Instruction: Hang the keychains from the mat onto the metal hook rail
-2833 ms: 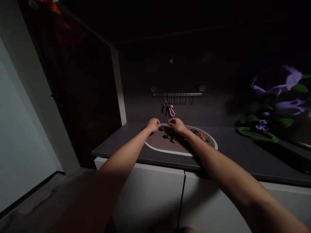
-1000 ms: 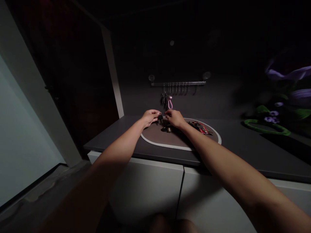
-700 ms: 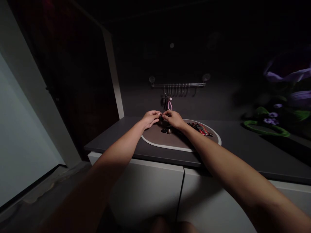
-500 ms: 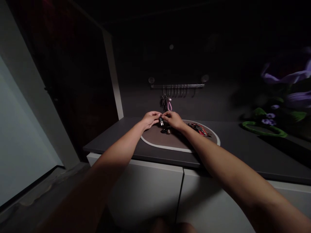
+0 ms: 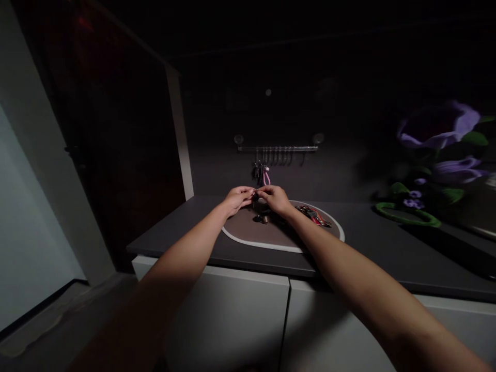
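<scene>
My left hand (image 5: 237, 200) and my right hand (image 5: 275, 199) meet over an oval brown mat (image 5: 242, 231) with a white rim. Pinched between their fingertips is a small bunch of keys (image 5: 254, 198), dark and partly hidden by the fingers. Just below lie a few small dark and metallic pieces (image 5: 263, 219), too dim to name. Beside my right wrist rests a tangle of cords and keys (image 5: 315, 216), with red, black and brassy parts.
On the wall behind, a clear rail (image 5: 279, 149) carries several hooks; dark keys (image 5: 257, 169) and a pink loop (image 5: 266, 176) hang there. Purple flowers (image 5: 442, 129) and a green ring (image 5: 406, 216) stand right on the dark counter (image 5: 166, 227). A door (image 5: 127, 134) is at left.
The view has tilted, so the counter and rail sit slightly lower and further left. Both hands keep pinching the keys, whose shiny end shows less now.
</scene>
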`<state>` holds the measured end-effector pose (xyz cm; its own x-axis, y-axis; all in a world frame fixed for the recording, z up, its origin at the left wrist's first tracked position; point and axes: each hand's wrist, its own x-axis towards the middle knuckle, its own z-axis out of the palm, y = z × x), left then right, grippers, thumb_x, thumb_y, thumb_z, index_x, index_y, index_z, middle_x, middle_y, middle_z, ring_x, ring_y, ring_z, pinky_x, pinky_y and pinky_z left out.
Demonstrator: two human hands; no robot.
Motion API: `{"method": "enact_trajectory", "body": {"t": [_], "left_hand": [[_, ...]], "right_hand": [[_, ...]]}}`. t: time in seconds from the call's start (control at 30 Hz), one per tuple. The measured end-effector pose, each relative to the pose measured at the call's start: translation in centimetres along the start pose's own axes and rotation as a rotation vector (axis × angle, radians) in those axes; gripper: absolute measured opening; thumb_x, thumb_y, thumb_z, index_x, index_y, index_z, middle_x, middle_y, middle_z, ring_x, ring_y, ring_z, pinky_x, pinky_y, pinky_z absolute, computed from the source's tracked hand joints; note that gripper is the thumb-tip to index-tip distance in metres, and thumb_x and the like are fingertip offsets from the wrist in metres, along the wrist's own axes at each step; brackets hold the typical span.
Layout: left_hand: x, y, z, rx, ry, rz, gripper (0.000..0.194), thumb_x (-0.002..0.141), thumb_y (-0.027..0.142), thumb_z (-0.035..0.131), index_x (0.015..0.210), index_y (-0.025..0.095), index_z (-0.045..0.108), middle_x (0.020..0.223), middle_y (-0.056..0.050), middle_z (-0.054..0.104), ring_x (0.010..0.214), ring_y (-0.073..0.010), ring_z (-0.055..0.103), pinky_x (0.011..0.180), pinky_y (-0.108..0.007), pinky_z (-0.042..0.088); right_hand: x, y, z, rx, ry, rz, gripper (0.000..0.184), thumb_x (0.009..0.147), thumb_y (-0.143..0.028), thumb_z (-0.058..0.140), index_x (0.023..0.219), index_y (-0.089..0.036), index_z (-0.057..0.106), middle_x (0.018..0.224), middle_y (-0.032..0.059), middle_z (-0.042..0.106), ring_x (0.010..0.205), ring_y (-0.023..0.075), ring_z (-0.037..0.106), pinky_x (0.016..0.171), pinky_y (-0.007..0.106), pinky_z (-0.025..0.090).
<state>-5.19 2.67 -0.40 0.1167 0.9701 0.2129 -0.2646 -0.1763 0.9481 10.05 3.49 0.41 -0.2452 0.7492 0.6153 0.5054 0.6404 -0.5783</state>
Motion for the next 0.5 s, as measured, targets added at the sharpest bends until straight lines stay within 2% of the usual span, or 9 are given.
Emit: {"method": "enact_trajectory", "body": {"t": [0.13, 0.3, 0.5], "left_hand": [[-0.15, 0.02, 0.25, 0.014, 0.028, -0.008, 0.007, 0.077, 0.012, 0.054, 0.080, 0.012, 0.061, 0.076, -0.004, 0.063, 0.068, -0.0077, 0.059, 0.084, -0.034, 0.046], [-0.12, -0.29, 0.34, 0.077, 0.049, -0.003, 0.005, 0.076, 0.013, 0.055, 0.078, 0.011, 0.060, 0.072, -0.004, 0.063, 0.064, -0.0080, 0.059, 0.082, -0.033, 0.048], [-0.28, -0.46, 0.47, 0.154, 0.035, -0.029, 0.005, 0.076, 0.015, 0.056, 0.076, 0.011, 0.059, 0.066, -0.004, 0.062, 0.062, -0.0085, 0.060, 0.070, -0.025, 0.049]], "right_hand": [[0.08, 0.17, -0.14, 0.027, 0.041, 0.002, 0.019, 0.074, -0.028, 0.053, 0.080, -0.016, 0.066, 0.079, 0.0041, 0.067, 0.073, 0.0141, 0.058, 0.069, 0.025, 0.042], [0.22, 0.23, -0.55, 0.059, 0.095, 0.020, 0.022, 0.073, -0.032, 0.051, 0.078, -0.014, 0.063, 0.075, 0.0041, 0.064, 0.068, 0.0133, 0.055, 0.064, 0.024, 0.041], [0.59, 0.84, -0.76, 0.212, 0.120, 0.094, 0.022, 0.070, -0.034, 0.052, 0.075, -0.014, 0.059, 0.064, -0.0001, 0.057, 0.059, 0.0095, 0.049, 0.060, 0.022, 0.042]]}}
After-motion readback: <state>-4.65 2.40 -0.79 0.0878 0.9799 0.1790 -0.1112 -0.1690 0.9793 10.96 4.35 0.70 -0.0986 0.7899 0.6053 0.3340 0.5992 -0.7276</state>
